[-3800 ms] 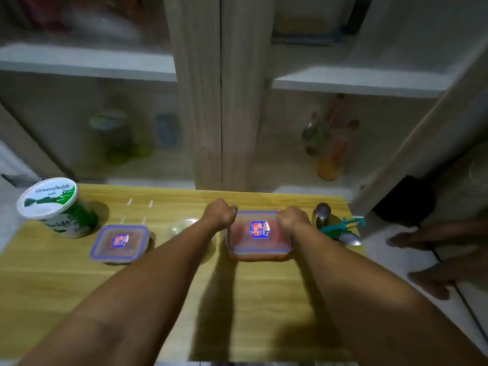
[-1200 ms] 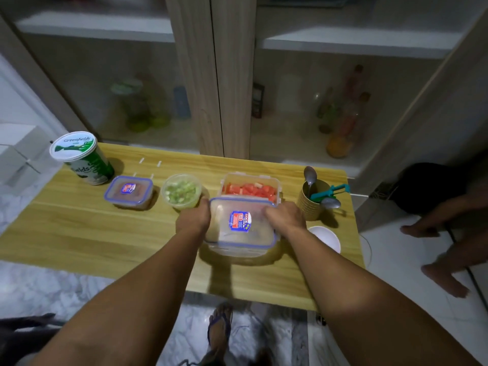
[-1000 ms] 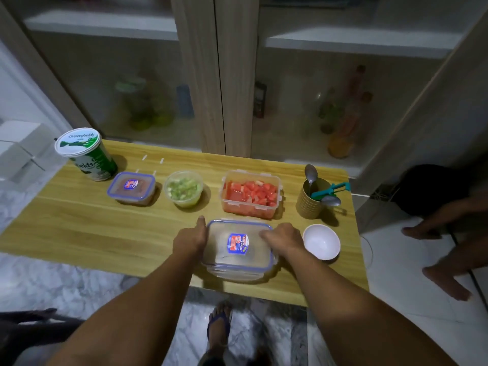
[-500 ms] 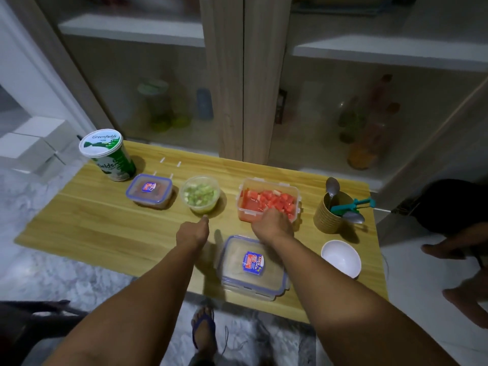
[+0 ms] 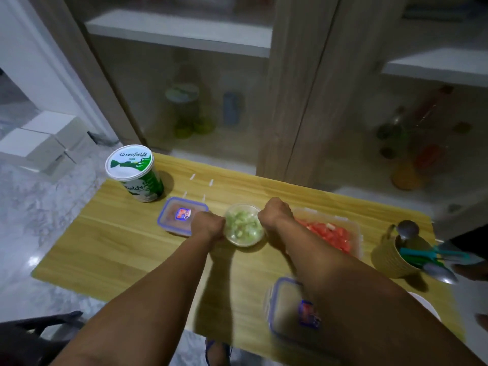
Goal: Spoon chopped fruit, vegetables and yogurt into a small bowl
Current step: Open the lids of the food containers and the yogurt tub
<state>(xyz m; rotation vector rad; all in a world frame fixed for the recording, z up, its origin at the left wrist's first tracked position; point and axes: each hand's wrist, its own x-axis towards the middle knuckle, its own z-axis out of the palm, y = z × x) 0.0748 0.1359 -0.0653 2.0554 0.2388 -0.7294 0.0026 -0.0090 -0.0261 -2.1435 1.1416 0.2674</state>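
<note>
Both hands, left (image 5: 208, 225) and right (image 5: 276, 215), curled around small round clear tub of chopped green bits (image 5: 244, 224), mid wooden table (image 5: 105, 241). Beside: lidded blue-rimmed box (image 5: 177, 215), green-white yogurt tub (image 5: 134, 175), open red fruit box (image 5: 330, 235), loose lid (image 5: 284, 310) under right arm, yellow spoon cup (image 5: 390, 256).

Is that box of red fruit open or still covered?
Open. The red fruit box shows bare chunks, and its lid lies apart on the table.
</note>
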